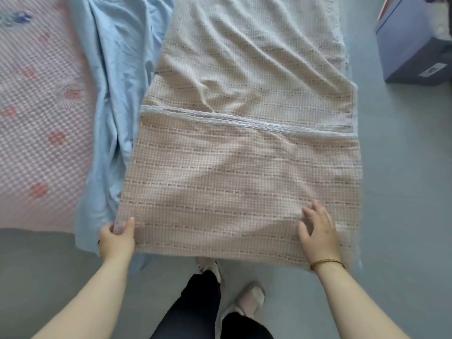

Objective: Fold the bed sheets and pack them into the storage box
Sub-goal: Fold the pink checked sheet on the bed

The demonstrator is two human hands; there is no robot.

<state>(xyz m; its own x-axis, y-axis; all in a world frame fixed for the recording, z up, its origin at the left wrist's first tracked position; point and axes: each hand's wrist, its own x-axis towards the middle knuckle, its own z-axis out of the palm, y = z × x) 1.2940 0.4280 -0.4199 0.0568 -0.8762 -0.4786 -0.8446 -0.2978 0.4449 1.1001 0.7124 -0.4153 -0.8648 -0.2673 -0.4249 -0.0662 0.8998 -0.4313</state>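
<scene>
A pink checked bed sheet [239,172] lies in a long strip along the bed's edge, its near end folded over up to a white lace seam [244,121]. My left hand [117,238] pinches the near left corner of that sheet between thumb and fingers. My right hand [318,233] rests flat on the sheet near its right corner, fingers spread. A crumpled light blue sheet [110,94] lies beside it on the left. The grey storage box [411,50] stands on the floor at the upper right.
The bed's pink quilted mattress cover [36,113] with red and blue prints fills the left. Grey floor [401,192] runs along the right and bottom. My legs in dark trousers and slippers [249,297] stand at the bed's near edge.
</scene>
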